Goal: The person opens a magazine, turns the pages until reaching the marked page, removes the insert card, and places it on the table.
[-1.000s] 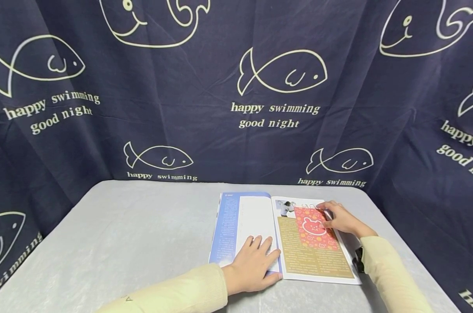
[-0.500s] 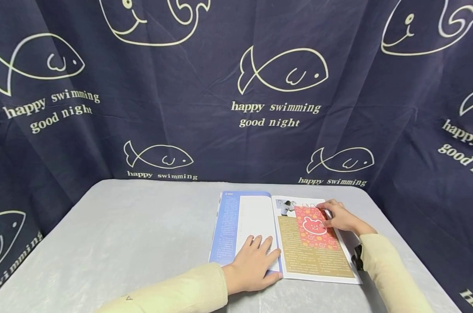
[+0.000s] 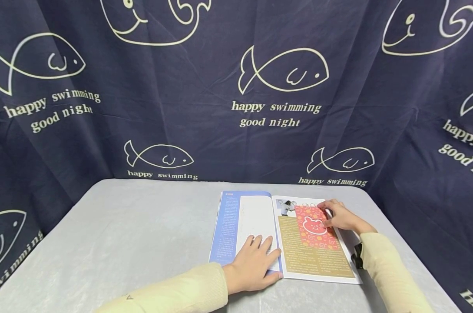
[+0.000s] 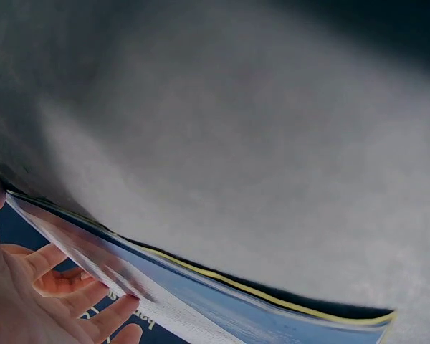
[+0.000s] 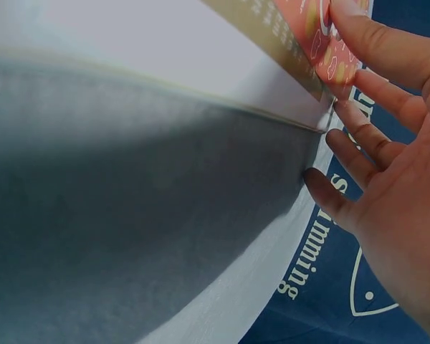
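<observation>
An open magazine (image 3: 318,261) lies on the table, blue-and-white on its left page and brown with text on its right page. On the right page rests a flat red card (image 3: 306,239) with a white-outlined bear face. My left hand (image 3: 253,265) lies spread across the lower left page and the fold, holding nothing. At the card's upper right corner my right hand (image 3: 339,217) touches it with thumb and index finger. In the right wrist view the thumb (image 5: 376,39) lies on the card (image 5: 337,61), and the other fingers extend past the page corner.
The pale grey table (image 3: 142,234) stretches to the left of the magazine. A dark blue curtain (image 3: 205,108) with white fish drawings surrounds its back and sides. A black device (image 3: 357,256) sits at the right wrist, under the sleeve.
</observation>
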The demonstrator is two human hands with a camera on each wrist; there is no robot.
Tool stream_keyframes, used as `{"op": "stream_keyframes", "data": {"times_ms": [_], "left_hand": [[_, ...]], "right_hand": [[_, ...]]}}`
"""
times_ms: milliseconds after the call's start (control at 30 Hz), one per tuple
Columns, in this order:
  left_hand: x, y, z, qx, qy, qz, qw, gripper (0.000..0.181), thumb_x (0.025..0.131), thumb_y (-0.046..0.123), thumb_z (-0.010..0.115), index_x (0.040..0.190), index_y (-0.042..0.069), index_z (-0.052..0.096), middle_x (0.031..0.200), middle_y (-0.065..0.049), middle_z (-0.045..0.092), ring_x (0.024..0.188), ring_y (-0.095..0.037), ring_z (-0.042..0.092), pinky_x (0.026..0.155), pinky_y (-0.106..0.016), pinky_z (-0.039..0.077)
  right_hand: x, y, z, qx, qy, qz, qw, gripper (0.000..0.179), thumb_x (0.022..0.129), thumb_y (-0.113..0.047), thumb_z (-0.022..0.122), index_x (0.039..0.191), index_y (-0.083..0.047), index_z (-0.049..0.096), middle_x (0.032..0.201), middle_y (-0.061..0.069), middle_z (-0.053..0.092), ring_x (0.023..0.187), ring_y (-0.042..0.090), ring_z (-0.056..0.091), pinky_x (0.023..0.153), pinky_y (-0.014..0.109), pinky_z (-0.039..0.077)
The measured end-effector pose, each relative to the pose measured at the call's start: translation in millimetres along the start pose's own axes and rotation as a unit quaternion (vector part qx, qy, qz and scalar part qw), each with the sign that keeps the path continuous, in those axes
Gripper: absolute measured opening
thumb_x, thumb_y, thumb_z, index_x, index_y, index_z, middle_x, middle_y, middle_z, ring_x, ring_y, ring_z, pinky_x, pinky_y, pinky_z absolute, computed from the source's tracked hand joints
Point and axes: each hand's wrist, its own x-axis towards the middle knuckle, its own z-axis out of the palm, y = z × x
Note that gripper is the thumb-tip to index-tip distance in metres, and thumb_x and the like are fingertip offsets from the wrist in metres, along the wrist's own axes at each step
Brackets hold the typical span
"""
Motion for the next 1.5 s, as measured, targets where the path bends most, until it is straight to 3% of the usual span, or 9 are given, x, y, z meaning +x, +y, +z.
{"op": "stream_keyframes", "data": {"times_ms": [200, 633, 1033, 1267, 1500], "left_hand": [[0.3, 0.0, 0.9, 0.0, -0.002, 0.0, 1.0, 0.057, 0.09, 0.061, 0.025, 0.13, 0.025, 0.044, 0.135, -0.009, 0.045, 0.12, -0.03, 0.047, 0.098, -0.046, 0.035], [-0.6, 1.0, -1.3, 0.007, -0.001, -0.001, 1.0, 0.056, 0.09, 0.061, 0.026, 0.129, 0.025, 0.045, 0.134, -0.009, 0.046, 0.119, -0.029, 0.047, 0.097, -0.046, 0.035], [-0.3, 1.2, -1.8, 0.005, -0.009, -0.001, 1.0, 0.057, 0.09, 0.061, 0.025, 0.13, 0.025, 0.044, 0.134, -0.009, 0.045, 0.12, -0.029, 0.047, 0.098, -0.046, 0.035], [-0.6, 0.7, -1.0, 0.009, -0.004, 0.0, 1.0, 0.057, 0.09, 0.061, 0.025, 0.13, 0.025, 0.044, 0.134, -0.009, 0.046, 0.119, -0.029, 0.047, 0.097, -0.046, 0.036], [-0.7, 1.0, -2.2, 0.008, -0.004, 0.0, 1.0, 0.057, 0.09, 0.061, 0.025, 0.13, 0.025, 0.044, 0.134, -0.009, 0.046, 0.119, -0.029, 0.048, 0.097, -0.046, 0.036]], "right_hand": [[-1.0, -1, -1, 0.018, -0.005, 0.015, 0.9997, 0.059, 0.061, -0.011, 0.077, 0.114, 0.005, 0.054, 0.111, 0.026, 0.053, 0.106, 0.042, 0.04, 0.091, 0.06, 0.028], [-2.3, 8, -1, 0.052, 0.03, -0.008, 0.9982, 0.057, 0.065, -0.006, 0.075, 0.117, 0.006, 0.052, 0.106, 0.022, 0.054, 0.096, 0.037, 0.053, 0.084, 0.053, 0.042], [-6.5, 5, -1, 0.096, 0.03, 0.01, 0.9948, 0.054, 0.068, 0.002, 0.071, 0.117, 0.006, 0.05, 0.109, 0.024, 0.056, 0.086, 0.027, 0.059, 0.066, 0.029, 0.046], [-7.8, 7, -1, 0.108, 0.028, 0.0, 0.9937, 0.055, 0.07, 0.002, 0.07, 0.12, 0.008, 0.048, 0.109, 0.028, 0.058, 0.092, 0.035, 0.06, 0.076, 0.042, 0.049], [-9.0, 9, -3, 0.11, 0.035, 0.006, 0.9932, 0.057, 0.069, 0.0, 0.071, 0.12, 0.008, 0.047, 0.108, 0.027, 0.057, 0.089, 0.033, 0.061, 0.07, 0.033, 0.05]]}}
